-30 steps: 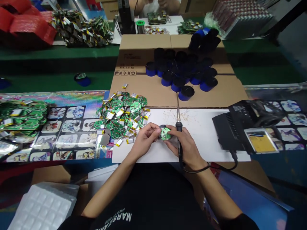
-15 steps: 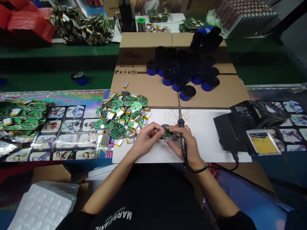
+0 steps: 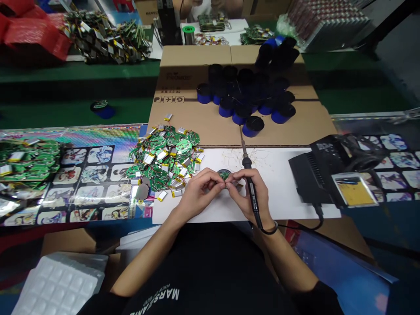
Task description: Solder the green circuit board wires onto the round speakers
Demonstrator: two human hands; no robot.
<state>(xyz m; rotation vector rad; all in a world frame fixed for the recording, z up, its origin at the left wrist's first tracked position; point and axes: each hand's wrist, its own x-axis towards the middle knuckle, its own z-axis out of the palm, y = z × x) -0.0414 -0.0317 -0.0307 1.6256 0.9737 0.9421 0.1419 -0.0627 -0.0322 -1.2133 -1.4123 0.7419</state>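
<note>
A small round green circuit board (image 3: 224,175) sits on a black and blue cylinder just above my hands, mostly hidden by my fingers. My left hand (image 3: 198,194) pinches its left side. My right hand (image 3: 248,194) holds a black soldering iron (image 3: 252,197) pointing away from me, and its fingertips touch the board's right side. Left of my hands lies a heap of green boards with silver pouch batteries (image 3: 166,159). Under my hands is a white sheet (image 3: 278,175) scattered with thin wire clippings.
Many blue and black cylinders (image 3: 246,103) stand on flattened cardboard (image 3: 193,129) ahead. A black soldering station (image 3: 315,170) sits to the right. Green boards (image 3: 26,162) lie far left on a printed mat. A solder spool (image 3: 188,35) and a co-worker's hands (image 3: 203,3) are at the far side.
My hands have drawn closer together over the round board, covering more of it. The soldering iron has tilted, and the whole view has shifted slightly.
</note>
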